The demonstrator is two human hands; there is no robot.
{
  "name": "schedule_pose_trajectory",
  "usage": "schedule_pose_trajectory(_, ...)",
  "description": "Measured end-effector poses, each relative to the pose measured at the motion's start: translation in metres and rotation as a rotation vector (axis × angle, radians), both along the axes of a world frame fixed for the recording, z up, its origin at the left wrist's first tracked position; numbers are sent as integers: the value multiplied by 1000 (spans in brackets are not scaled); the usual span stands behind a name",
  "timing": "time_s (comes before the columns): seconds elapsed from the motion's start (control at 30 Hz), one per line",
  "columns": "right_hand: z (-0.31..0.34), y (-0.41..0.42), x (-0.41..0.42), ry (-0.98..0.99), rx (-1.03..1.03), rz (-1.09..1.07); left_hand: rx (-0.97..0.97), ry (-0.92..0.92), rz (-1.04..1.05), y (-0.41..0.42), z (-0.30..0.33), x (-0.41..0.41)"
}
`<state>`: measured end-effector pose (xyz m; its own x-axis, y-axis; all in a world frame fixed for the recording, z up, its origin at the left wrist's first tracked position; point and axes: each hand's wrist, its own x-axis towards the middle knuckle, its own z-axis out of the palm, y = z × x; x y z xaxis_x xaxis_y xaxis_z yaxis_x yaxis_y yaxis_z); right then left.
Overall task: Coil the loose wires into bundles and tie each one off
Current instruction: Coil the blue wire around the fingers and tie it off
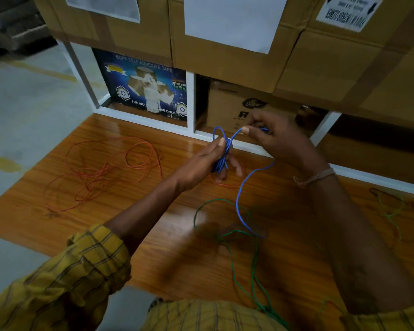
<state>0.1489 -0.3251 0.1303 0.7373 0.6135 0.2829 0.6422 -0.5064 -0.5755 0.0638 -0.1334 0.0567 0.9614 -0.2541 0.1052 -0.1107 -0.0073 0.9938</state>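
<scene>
My sleeves: yellow checked cloth, the left sleeve (65,280) rolled up above my forearm, nearest of all at the bottom edge.
Green wire (234,256): loose on the wooden board (153,235) just in front of me, one loop lying open and one long strand running back toward my body.
Blue wire, loose part (240,199): hangs from my hands in a long curve and comes down on the board, where it crosses the green loop.
My left hand (208,161): fingers curled round the blue bundle (221,163), thumb laid flat along its top, holding it above the board. A small loop of blue stands up out of the bundle beyond my thumb.
My right hand (273,137): thumb and forefinger pinch the blue strand just right of the bundle; the other fingers are bent in behind. A pale band sits on that wrist.
Red wire (105,168): untouched, sprawled in loose tangled loops on the left part of the board, well apart from my hands.
More wire at far right (390,209): thin green and reddish strands on the board, too blurred to sort out.
Shelf frame (190,101): white, at the far edge of the board, with a blue adhesive tape box (144,84) and a brown carton (237,108) in its lower compartments.
Cardboard boxes (225,58): stacked above, with white labels.
</scene>
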Motion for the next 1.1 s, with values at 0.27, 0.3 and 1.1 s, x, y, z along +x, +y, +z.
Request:
schedule_pose_trajectory(0.27,-26,1,20,29,158,-101,-58,17,-56,4,11,-8)
schedule_pose_trajectory(0.3,-34,2,21,61,163,-114,-88,22,-56,3,14,-10)
schedule_pose_trajectory(1.1,-41,1,-37,267,-122,216,322,-70,359,22,-2,43)
